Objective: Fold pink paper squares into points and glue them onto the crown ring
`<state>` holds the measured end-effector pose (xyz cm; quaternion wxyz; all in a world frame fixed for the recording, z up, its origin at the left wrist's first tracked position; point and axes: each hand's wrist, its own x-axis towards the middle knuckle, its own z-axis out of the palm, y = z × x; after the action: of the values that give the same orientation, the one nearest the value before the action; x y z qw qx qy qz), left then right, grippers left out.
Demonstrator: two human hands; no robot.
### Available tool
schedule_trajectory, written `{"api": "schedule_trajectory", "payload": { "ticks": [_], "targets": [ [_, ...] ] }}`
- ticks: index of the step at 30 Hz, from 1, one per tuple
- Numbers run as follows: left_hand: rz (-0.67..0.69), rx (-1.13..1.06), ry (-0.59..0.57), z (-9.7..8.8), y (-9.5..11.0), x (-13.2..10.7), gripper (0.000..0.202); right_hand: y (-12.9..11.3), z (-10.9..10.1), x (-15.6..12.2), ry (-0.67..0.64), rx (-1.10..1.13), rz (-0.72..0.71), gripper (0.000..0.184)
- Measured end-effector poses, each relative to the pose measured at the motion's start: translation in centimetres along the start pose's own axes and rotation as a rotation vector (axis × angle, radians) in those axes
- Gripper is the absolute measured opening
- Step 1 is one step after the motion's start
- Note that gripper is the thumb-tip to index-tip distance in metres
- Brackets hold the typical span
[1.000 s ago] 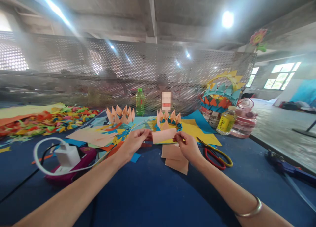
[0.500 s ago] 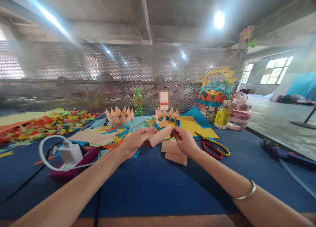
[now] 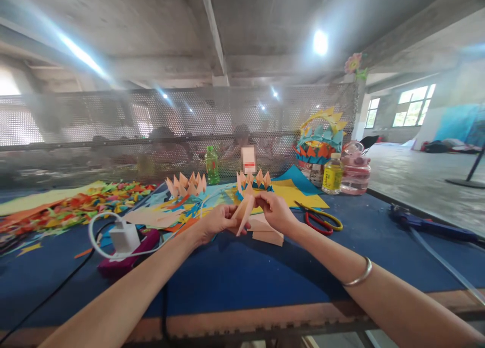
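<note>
A folded piece of peach paper (image 3: 243, 214) is held up above the blue table by both hands. My left hand (image 3: 220, 221) pinches its lower left side. At its upper right edge, my right hand (image 3: 275, 209) grips it between thumb and fingers. Under and beside my right hand lie a few peach paper pieces (image 3: 267, 235), stacked unevenly. Just behind the hands stands a paper ring (image 3: 261, 180) with pointed peach tips and a blue base. Another ring of peach paper points (image 3: 185, 184) stands farther left.
Red and yellow-handled scissors (image 3: 322, 220) lie right of my right hand. Left are a purple power strip (image 3: 129, 252) with a white charger (image 3: 124, 235) and colourful paper scraps (image 3: 106, 201). Bottles (image 3: 332, 174) and a paper basket (image 3: 320, 141) stand back right; a blue glue gun (image 3: 432, 224) lies far right.
The peach paper, seen as a slanted flat strip before, is now bent into an upright fold with two flaps. Both hands stay on it, and the whole view has shifted slightly.
</note>
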<state>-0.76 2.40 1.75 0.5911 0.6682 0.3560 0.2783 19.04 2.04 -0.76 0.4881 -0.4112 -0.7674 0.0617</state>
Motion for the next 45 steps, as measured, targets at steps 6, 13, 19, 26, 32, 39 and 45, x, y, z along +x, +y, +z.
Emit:
{"api": "schedule_trajectory", "payload": {
  "ticks": [6,13,19,26,32,39,45],
  "targets": [
    [-0.030,-0.058,0.098,-0.5,-0.8,0.5,0.046,-0.9,-0.4,0.2,0.072,0.004,-0.095,0.037],
    [0.010,-0.132,0.301,-1.0,-1.1,1.1,0.040,-1.1,-0.8,-0.1,0.065,-0.176,-0.328,0.040],
    [0.036,-0.154,0.329,-1.2,-1.2,1.1,0.045,-1.0,-0.5,-0.6,-0.021,-0.266,-0.404,0.013],
    [0.076,-0.168,0.269,-1.0,-0.8,1.0,0.055,-0.8,-0.1,-0.5,-0.008,-0.180,-0.336,0.012],
    [0.106,-0.171,0.207,-0.3,-0.6,0.7,0.039,-0.5,0.6,-0.5,0.037,-0.144,-0.196,0.004],
    [0.122,-0.165,0.181,-0.1,-0.9,0.8,0.038,-0.9,0.7,-0.6,0.043,-0.163,-0.074,0.009],
    [0.126,-0.126,0.164,0.0,-0.9,0.7,0.039,-1.1,0.8,-0.7,0.036,-0.211,-0.012,0.013]
  ]
}}
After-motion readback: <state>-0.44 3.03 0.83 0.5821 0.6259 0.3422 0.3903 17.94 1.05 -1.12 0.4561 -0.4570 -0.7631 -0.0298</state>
